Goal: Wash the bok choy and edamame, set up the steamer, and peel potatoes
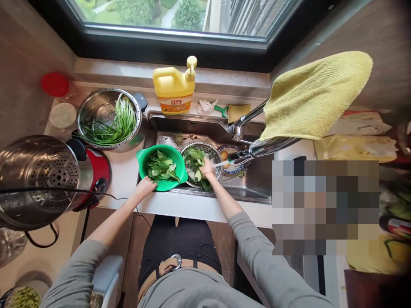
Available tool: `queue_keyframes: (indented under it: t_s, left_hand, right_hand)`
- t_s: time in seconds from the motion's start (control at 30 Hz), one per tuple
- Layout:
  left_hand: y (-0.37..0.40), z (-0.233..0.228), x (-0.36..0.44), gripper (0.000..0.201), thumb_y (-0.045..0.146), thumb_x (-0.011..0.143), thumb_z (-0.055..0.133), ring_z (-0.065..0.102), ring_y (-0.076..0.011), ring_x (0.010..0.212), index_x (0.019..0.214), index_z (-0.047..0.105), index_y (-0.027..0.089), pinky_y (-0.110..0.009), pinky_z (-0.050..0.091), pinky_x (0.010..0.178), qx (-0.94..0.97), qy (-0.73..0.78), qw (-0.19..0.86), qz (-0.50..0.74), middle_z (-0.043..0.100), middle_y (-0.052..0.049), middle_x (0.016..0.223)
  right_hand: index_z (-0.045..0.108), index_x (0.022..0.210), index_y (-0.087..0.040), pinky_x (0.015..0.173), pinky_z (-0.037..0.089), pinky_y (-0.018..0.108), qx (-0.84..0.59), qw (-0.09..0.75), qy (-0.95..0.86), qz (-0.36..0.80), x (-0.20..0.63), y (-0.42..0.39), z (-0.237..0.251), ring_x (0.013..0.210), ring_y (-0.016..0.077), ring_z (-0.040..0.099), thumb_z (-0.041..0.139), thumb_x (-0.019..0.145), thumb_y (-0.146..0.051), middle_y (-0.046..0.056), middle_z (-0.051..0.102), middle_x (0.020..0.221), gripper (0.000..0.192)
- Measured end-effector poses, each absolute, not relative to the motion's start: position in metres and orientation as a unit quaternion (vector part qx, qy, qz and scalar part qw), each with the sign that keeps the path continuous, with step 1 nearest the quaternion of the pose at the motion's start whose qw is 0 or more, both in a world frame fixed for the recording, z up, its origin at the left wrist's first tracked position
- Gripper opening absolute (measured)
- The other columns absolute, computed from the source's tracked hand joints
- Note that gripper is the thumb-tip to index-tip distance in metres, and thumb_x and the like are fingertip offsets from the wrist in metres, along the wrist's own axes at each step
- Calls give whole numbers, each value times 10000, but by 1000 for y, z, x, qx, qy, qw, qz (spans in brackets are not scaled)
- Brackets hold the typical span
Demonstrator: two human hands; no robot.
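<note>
The person's right hand [207, 167] is down at the sink [257, 186], fingers clamped on a bunch of leafy greens [194, 158], which lie partly in the water of a metal bowl [215, 155] near the sink's front edge. A stream runs from the tap [266, 148] toward that hand and the bowl. The left hand [147, 187] is on the near rim of a green basin [167, 186] at the sink's front left corner, just left of the bowl. Its fingers sit close together there; from here I can't tell whether they grip or only rest. Loose leaves [162, 167] lie inside the basin.

Right of the bowl, a patterned plate [233, 171] carries round brownish things [224, 155]. A yellow cloth [314, 98] drapes over the tap. Behind the sink's back edge, toward its left corner, stands a yellow bottle [175, 94]. On the table [192, 209], beyond the sink's left edge, a steel pot [88, 107] holds long green stalks [120, 124].
</note>
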State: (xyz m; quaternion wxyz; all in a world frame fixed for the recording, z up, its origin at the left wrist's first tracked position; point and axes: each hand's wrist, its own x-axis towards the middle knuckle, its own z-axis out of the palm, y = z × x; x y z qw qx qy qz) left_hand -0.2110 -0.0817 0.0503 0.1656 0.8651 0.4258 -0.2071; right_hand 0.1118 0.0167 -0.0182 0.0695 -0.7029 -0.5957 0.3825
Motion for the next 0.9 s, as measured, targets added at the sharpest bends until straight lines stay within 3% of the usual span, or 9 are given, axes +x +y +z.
queue_keyframes:
  t_s: [0.2,0.3,0.4,0.47,0.57,0.63,0.7,0.8,0.9]
  left_hand:
    - [-82,55,-206,157,73,843,540,647,-213,716,798,676,140,-333,376,670,855,440,175,-212,703,-119,722]
    - [-83,56,-206,150,77,841,546,637,-197,705,783,668,142,-324,378,677,854,445,170,-209,702,-110,720]
    - [-84,57,-206,154,76,843,541,632,-189,694,778,666,139,-316,382,679,854,446,167,-210,699,-108,713]
    - [-84,57,-206,165,72,847,529,641,-202,711,807,678,131,-322,391,689,857,439,162,-218,706,-117,737]
    - [-83,57,-206,186,65,846,518,659,-219,743,847,693,128,-330,409,714,860,429,159,-227,716,-123,774]
    - [-82,56,-207,184,66,842,525,666,-222,752,850,696,134,-328,419,719,859,429,163,-225,717,-121,775]
    - [-81,56,-207,178,71,841,533,671,-226,753,849,698,137,-326,425,712,857,432,171,-225,717,-123,769]
    - [-81,56,-206,174,75,843,539,680,-244,769,861,704,128,-334,430,710,851,435,180,-232,724,-133,787]
    - [-82,56,-205,177,75,845,535,684,-251,785,858,703,131,-339,432,718,845,445,185,-234,727,-134,793]
  right_hand:
    - [605,1046,-144,883,508,410,-690,192,-595,364,113,-1,58,954,258,620,636,714,-225,114,664,1027,343]
    - [606,1036,-162,887,499,431,-643,246,-614,386,84,-5,78,945,263,608,674,699,-307,97,649,1004,373]
    - [559,1205,-124,982,457,419,-615,195,-647,408,28,-9,80,1100,277,559,668,699,-279,145,599,1174,540]
    - [417,1403,-137,1068,397,425,-603,102,-660,437,-12,-11,76,1269,285,471,663,730,-290,173,465,1397,733]
    - [277,1508,-255,1094,287,619,-570,-47,-664,482,-40,-11,67,1377,388,357,691,746,-441,150,298,1548,887]
    - [311,1499,-274,1112,265,613,-562,-39,-672,481,-23,-7,59,1404,373,327,626,807,-480,130,332,1543,787]
    - [341,1489,-225,1150,282,500,-607,24,-659,444,16,-2,48,1426,304,309,543,875,-452,132,361,1530,686]
    - [226,1531,-177,1147,275,514,-762,4,-515,392,82,7,20,1455,349,230,611,826,-515,189,186,1592,871]
    - [154,1537,-90,1126,318,492,-806,-44,-379,453,114,16,-13,1443,359,264,568,815,-631,262,154,1578,993]
